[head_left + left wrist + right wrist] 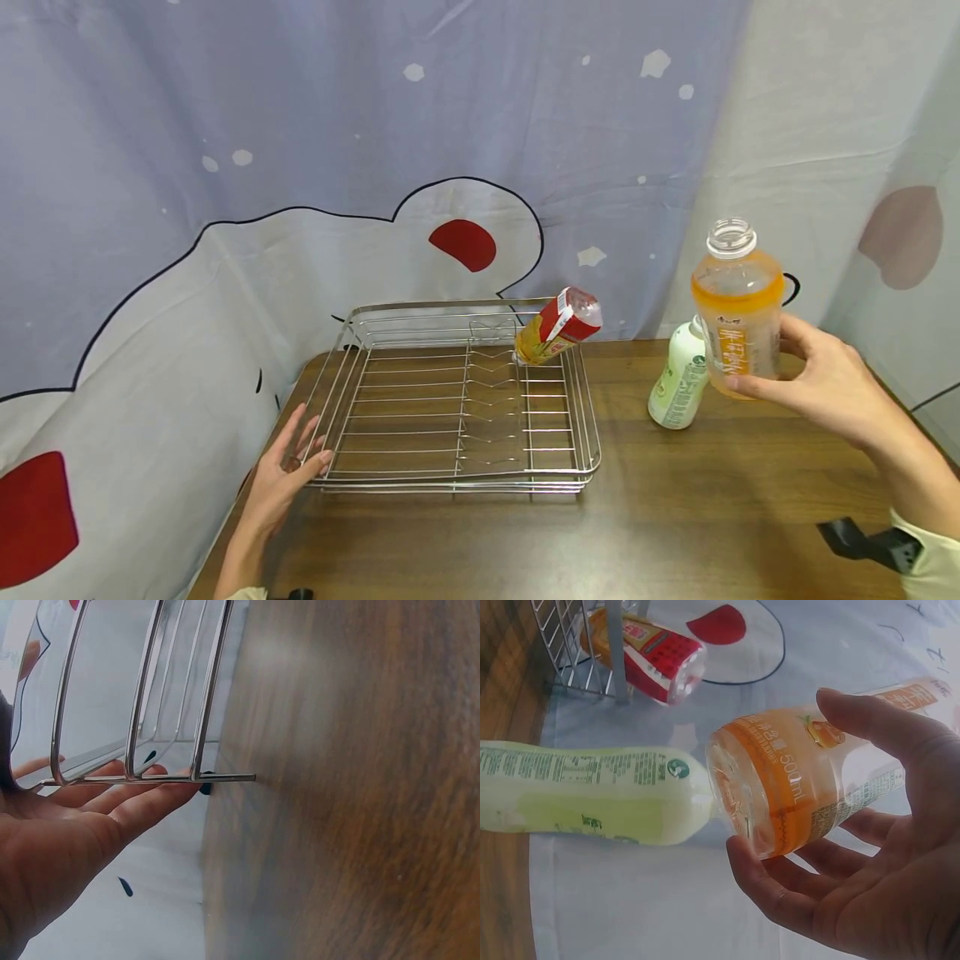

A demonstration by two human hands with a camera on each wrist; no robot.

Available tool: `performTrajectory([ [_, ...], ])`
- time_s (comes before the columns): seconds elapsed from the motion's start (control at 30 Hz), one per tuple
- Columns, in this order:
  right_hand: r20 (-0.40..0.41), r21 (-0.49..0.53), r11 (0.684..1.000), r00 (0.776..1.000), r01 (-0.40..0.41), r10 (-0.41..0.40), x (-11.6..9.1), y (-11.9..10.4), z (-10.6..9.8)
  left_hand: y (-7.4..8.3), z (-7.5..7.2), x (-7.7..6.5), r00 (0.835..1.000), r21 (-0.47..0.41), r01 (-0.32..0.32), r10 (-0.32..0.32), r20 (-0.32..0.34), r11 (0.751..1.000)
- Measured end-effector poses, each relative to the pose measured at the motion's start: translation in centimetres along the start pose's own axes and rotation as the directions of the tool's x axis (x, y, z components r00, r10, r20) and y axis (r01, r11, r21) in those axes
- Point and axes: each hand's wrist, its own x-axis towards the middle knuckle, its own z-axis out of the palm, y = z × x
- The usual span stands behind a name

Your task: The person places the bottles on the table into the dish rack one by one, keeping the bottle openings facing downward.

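Observation:
My right hand (pixel 836 387) grips a clear, uncapped plastic bottle (pixel 738 308) with orange bands and an orange label. The bottle stands upright in the air, its mouth up. In the right wrist view its base (pixel 739 795) is close to the neck of a white-and-green bottle (pixel 592 795), which stands on the table. My left hand (pixel 277 483) touches the front left corner of a wire dish rack (pixel 408 479), fingers fairly straight along its outside. In the left wrist view those fingers (pixel 154 806) lie against the rack's lower rail.
A red-and-yellow labelled plastic bottle (pixel 558 325) leans upside down, tilted, in the rack's back right part. The brown wooden table (pixel 675 517) extends to the right and front of the rack. A patterned curtain (pixel 360 133) hangs behind the table and at its sides.

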Motion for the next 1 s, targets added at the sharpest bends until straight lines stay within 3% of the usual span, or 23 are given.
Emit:
performTrajectory([
  [0.5,0.006,-0.078,0.986,0.989,0.147,-0.147,0.7,-2.8,2.1,0.3,0.1,-0.1,1.0,-0.005,-0.003,0.003,0.003,1.0],
  [0.73,-0.005,-0.13,0.955,0.963,0.268,-0.271,1.3,-3.6,3.9,0.3,0.1,0.0,1.0,0.028,0.017,-0.016,-0.005,0.999],
  [1.0,0.013,-0.129,0.937,0.945,0.325,-0.326,1.7,-4.6,5.1,0.8,0.0,-0.1,0.999,0.124,0.032,-0.03,-0.023,0.992],
])
